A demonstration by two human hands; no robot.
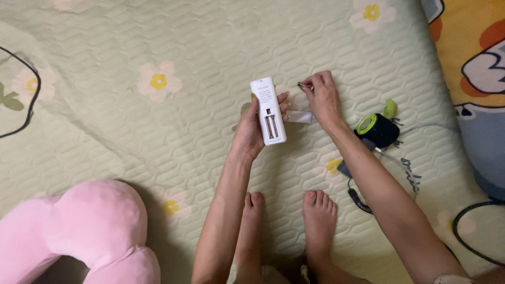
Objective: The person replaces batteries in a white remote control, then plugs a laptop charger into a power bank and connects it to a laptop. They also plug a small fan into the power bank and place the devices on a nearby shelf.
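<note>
My left hand holds a white remote control back side up, with its battery compartment open and two batteries showing inside. The white compartment cover lies on the quilt just right of the remote. My right hand rests beside it on the quilt, its fingertips pinched on a small dark thing that is too small to identify.
A pale green quilted mat with flower prints covers the floor. A black and green cylindrical device with cables lies right of my right forearm. A pink cushion sits at the lower left. My bare feet are at the bottom centre.
</note>
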